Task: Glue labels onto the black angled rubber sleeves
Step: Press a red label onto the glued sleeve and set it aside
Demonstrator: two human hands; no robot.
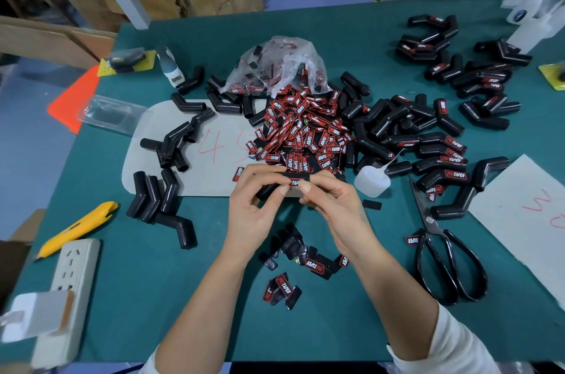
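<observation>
Beyond both hands lies the label heap (pixel 302 129). Between them, a rubber sleeve (pixel 275 185) runs left-to-right — left hand (pixel 253 208) gripping its body, right hand (pixel 330 199) pinching a label (pixel 296 182) onto it.

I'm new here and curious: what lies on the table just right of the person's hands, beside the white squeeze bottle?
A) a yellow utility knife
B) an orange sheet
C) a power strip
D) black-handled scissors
D: the black-handled scissors lie on the green table right of the right hand, below the white squeeze bottle.
</observation>
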